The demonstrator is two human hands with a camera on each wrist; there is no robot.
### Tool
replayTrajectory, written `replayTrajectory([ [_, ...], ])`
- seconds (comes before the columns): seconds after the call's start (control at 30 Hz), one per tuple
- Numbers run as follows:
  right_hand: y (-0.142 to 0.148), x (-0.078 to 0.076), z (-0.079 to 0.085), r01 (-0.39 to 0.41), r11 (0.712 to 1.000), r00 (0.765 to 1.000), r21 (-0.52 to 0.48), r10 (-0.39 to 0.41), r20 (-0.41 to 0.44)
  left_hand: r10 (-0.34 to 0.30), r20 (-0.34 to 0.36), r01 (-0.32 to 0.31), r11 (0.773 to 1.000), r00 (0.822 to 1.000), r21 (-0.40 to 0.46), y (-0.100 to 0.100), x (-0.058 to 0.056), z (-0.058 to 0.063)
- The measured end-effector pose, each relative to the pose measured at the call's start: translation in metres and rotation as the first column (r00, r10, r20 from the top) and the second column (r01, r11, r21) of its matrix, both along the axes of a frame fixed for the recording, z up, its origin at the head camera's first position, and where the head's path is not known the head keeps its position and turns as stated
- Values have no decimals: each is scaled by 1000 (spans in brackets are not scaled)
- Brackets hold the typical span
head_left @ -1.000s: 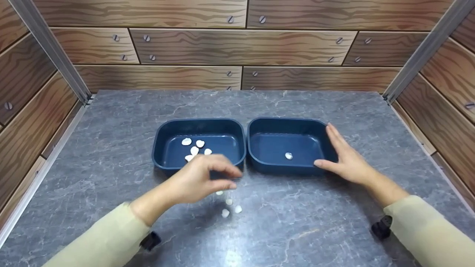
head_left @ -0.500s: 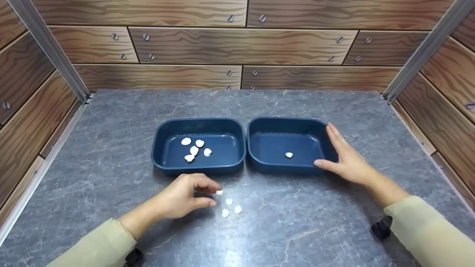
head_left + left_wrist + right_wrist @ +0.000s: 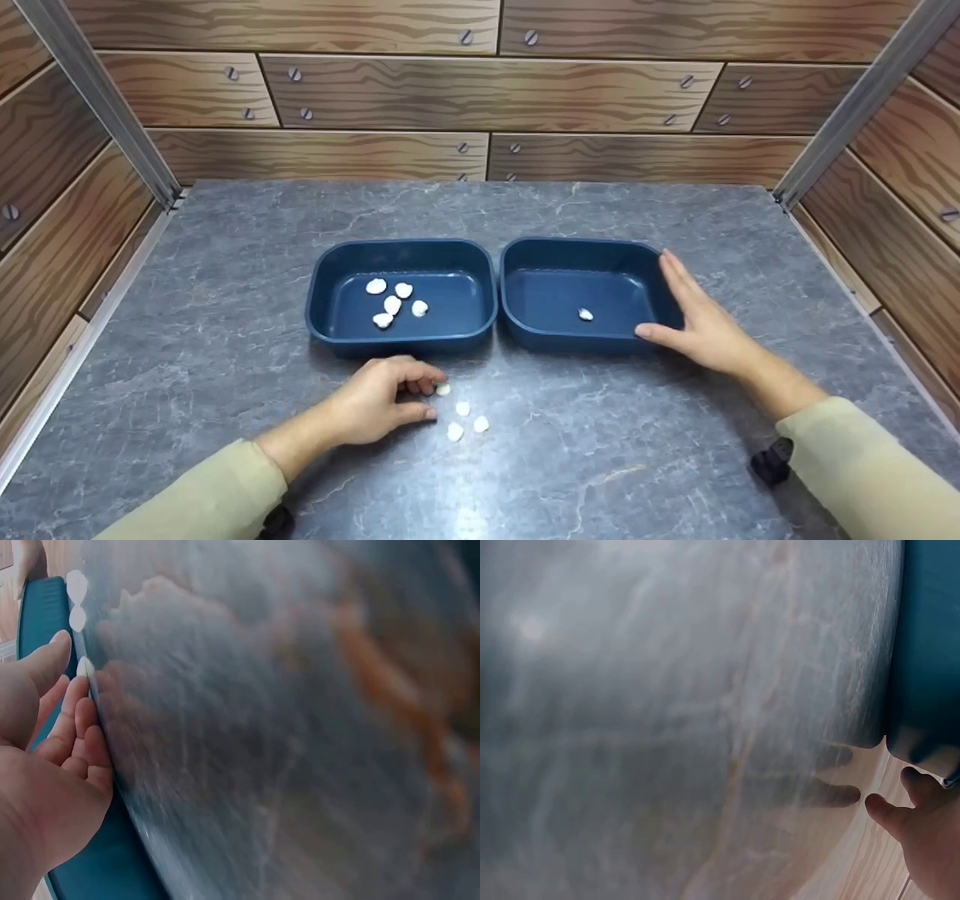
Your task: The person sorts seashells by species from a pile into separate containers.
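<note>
My left hand (image 3: pixel 382 397) is low over the table in front of the left blue box, fingers loosely bent and thumb apart. In the left wrist view its index fingertip meets a small white pebble-like piece (image 3: pixel 85 667). Several more white pieces (image 3: pixel 463 409) lie just right of that hand on the table. My right hand (image 3: pixel 701 326) rests against the right blue box (image 3: pixel 577 332), its fingers stretched along the right side and thumb at the front rim. One white piece (image 3: pixel 586 314) with a dark spot lies in that box.
The left blue box (image 3: pixel 405 341) stands close beside the right one and holds several white pieces (image 3: pixel 392 304). Wood-patterned panels (image 3: pixel 480 94) close off the back and sides of the grey marbled table (image 3: pixel 637 465), with metal posts (image 3: pixel 97 97) at the rear corners.
My left hand has come down and left from the front edge of the left box to the white pieces on the table. The piece in the right box has turned slightly. My right hand stays put.
</note>
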State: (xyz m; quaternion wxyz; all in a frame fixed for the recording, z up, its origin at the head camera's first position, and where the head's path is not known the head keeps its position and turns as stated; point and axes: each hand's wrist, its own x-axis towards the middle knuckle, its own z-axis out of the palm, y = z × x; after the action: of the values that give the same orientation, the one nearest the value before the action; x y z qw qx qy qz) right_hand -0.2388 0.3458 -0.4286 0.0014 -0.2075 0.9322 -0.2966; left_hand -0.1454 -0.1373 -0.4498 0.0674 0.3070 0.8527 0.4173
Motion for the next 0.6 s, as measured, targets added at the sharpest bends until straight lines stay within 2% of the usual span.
replayTrajectory([
  [0.6,-1,1,1,0,1000,1000,1,0,-1,31,-54,-35,997,998,-67,6,-3,-6],
])
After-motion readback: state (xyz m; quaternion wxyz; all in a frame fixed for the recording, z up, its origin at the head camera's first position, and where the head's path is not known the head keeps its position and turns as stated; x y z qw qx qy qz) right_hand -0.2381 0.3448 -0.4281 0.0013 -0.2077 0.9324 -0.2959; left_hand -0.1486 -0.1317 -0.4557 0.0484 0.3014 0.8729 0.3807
